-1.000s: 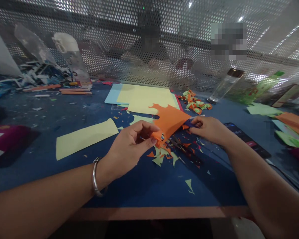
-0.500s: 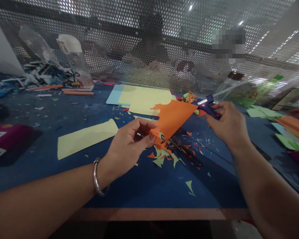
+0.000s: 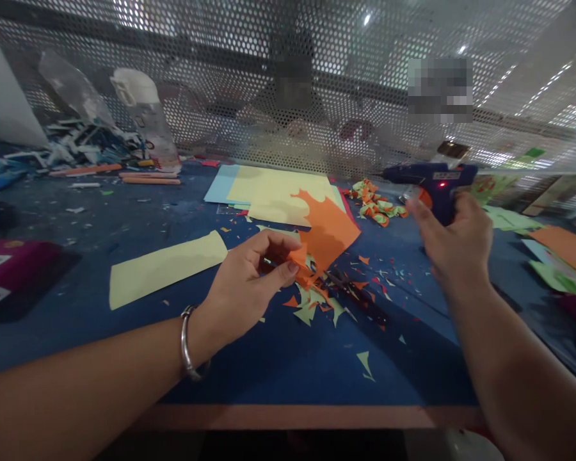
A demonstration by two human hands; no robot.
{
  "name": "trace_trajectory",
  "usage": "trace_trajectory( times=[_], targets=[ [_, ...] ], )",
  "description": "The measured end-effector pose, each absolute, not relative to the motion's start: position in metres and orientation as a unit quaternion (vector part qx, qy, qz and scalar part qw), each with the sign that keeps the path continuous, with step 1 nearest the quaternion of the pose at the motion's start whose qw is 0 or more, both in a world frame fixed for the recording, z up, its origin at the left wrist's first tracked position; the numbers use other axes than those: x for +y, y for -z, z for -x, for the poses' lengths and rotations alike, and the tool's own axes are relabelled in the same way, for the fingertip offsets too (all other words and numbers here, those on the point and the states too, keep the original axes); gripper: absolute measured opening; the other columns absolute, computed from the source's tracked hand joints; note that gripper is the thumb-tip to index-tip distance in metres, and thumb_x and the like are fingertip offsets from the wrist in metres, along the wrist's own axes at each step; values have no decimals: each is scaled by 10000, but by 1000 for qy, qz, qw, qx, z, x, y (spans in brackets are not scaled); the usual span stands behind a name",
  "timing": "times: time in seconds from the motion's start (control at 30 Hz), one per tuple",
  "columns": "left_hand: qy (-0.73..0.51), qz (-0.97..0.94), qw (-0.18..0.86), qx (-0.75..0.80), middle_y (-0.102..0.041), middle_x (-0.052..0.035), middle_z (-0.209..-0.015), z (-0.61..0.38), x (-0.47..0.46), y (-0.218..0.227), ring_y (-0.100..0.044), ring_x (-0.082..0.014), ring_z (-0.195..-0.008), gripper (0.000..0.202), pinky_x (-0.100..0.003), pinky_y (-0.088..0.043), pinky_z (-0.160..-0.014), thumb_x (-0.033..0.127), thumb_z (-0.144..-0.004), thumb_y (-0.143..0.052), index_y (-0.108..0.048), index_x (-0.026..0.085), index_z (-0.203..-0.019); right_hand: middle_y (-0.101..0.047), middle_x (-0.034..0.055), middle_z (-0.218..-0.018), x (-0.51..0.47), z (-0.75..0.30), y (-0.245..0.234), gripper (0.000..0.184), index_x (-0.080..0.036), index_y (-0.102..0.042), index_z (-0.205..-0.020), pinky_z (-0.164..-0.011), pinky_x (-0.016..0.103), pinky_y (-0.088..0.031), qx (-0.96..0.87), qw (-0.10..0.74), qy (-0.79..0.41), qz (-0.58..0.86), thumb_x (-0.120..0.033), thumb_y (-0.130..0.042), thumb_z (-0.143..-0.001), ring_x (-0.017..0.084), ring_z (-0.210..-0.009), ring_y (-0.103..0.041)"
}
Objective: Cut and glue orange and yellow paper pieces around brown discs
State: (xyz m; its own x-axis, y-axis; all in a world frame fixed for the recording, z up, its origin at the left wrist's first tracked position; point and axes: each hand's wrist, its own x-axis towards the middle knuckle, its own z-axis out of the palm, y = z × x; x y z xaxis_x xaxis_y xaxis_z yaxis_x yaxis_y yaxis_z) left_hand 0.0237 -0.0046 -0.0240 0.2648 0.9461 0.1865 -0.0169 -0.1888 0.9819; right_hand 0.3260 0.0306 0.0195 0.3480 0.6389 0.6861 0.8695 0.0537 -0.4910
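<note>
My left hand (image 3: 249,282) is closed in a pinch on a small orange paper piece (image 3: 298,256) above the scraps. In my right hand (image 3: 461,246) is a dark blue glue gun (image 3: 444,176), raised off the table, its nozzle to the left and a small red light lit. A larger orange paper sheet (image 3: 333,230) with a jagged cut edge lies just beyond my left fingers. Dark-handled scissors (image 3: 360,298) rest among green and orange paper scraps (image 3: 312,304). Small orange and green paper pieces (image 3: 377,208) are heaped behind, left of the glue gun.
A pale yellow strip (image 3: 168,269) lies left of my left hand. Yellow sheets (image 3: 273,192) are stacked near the perforated metal screen (image 3: 211,83). A bottle (image 3: 146,118) stands back left, a magenta box (image 3: 14,269) at far left. Coloured papers (image 3: 566,250) lie at right.
My right hand has lifted the glue gun up and to the right. The orange sheet, whose corner was raised by the gun, has dropped lower. My left hand is nearly still.
</note>
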Motion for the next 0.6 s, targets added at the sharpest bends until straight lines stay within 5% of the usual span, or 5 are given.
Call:
trace_trajectory(
  times=[0.2, 0.37, 0.6],
  targets=[
    [-470, -616, 483, 408, -679, -51, -959, -22, -1, 21, -654, -155, -811, 217, -289, -568, -720, 283, -871, -681, -651, 194, -1066, -486, -34, -612, 8, -297, -27, 368, -198, -577, -697, -552, 287, -338, -609, 461, 100, 637, -514, -759, -749, 133, -584, -421],
    [-487, -643, 399, 435, -694, -37, -926, -22, 3, 16, -642, -139, -822, 171, -265, -513, -714, 227, -871, -671, -680, 196, -1040, -523, -23, -608, -9, -279, -28, 266, -215, -586, -730, -500, 273, -338, -671, 406, 113, 610, -450, -705, -774, 127, -528, -429],
    [-491, -633, 428, 419, -701, -39, -983, -23, -3, 13, -648, -150, -860, 167, -256, -552, -714, 235, -875, -663, -685, 223, -1040, -571, -17, -610, -22, -266, -26, 205, -219, -631, -803, -543, 284, -409, -685, 373, 97, 618, -422, -663, -807, 156, -548, -517]
  ],
)
